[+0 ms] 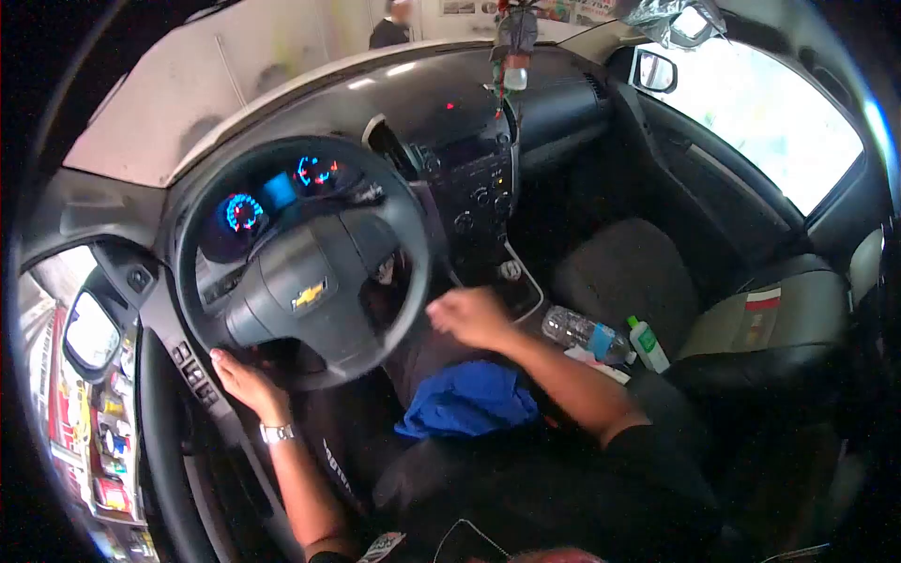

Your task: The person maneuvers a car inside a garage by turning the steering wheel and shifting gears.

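In front of me is a black steering wheel (pixel 305 281) with a gold bow-tie emblem. My left hand (pixel 249 385) is at the wheel's lower left rim, its fingers partly hidden there. A watch (pixel 277 433) is on that wrist. My right hand (pixel 472 319), slightly blurred, is to the right of the wheel, beside the centre console (pixel 521 281). Its fingers look curled in, and I cannot see whether anything is inside them. A bunched blue cloth (pixel 469 399) lies on my lap, below the right hand.
Lit gauges (pixel 279 190) glow behind the wheel. A clear plastic bottle (pixel 582 328) and a white bottle with a green cap (pixel 648 343) lie beside the passenger seat (pixel 770 310). Window switches (pixel 192 373) line the left door. A person (pixel 390 28) is beyond the windshield.
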The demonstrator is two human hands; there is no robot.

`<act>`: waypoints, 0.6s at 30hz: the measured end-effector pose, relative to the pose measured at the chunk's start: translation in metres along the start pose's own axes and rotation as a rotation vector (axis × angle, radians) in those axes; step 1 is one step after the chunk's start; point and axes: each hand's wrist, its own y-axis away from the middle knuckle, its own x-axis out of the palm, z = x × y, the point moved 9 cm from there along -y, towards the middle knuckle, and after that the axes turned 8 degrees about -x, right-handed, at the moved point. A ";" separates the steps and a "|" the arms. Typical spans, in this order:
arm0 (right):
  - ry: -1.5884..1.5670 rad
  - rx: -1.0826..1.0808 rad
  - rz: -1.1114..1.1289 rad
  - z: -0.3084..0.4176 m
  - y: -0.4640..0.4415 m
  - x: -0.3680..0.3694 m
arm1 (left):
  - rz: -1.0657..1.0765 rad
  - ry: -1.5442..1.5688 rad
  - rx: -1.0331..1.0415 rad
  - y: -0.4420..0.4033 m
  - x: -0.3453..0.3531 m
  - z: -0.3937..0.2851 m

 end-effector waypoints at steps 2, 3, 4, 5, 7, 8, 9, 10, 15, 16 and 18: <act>0.670 -0.230 -0.394 0.028 0.001 -0.105 | 0.025 -0.227 0.184 -0.029 0.005 -0.031; 0.922 -0.378 -0.579 0.032 0.009 -0.133 | 0.091 -0.312 0.267 -0.041 0.023 -0.055; 0.838 -0.317 -0.503 0.000 0.004 -0.142 | 0.154 -0.389 0.358 -0.053 0.041 -0.080; 0.757 -0.260 -0.427 -0.038 -0.004 -0.146 | 0.214 -0.457 0.451 -0.063 0.059 -0.103; 0.509 0.071 -0.272 -0.108 -0.018 -0.138 | 0.321 -0.605 0.577 -0.088 0.106 -0.134; 0.529 0.032 -0.327 -0.096 -0.013 -0.134 | 0.440 -0.815 0.431 -0.077 0.137 -0.153; 0.545 -0.005 -0.381 -0.084 -0.006 -0.131 | 0.478 -0.763 0.728 -0.066 0.167 -0.173; 0.566 -0.030 -0.370 -0.084 -0.002 -0.126 | 0.579 -0.814 0.821 -0.051 0.194 -0.187; 0.648 -0.101 -0.365 -0.081 0.011 -0.121 | 0.620 -1.127 1.074 -0.022 0.281 -0.186; 0.658 -0.110 -0.363 -0.080 0.016 -0.121 | 0.637 -1.156 1.103 -0.012 0.291 -0.182; 0.674 -0.138 -0.373 -0.073 0.018 -0.119 | 0.664 -1.211 1.178 0.013 0.313 -0.183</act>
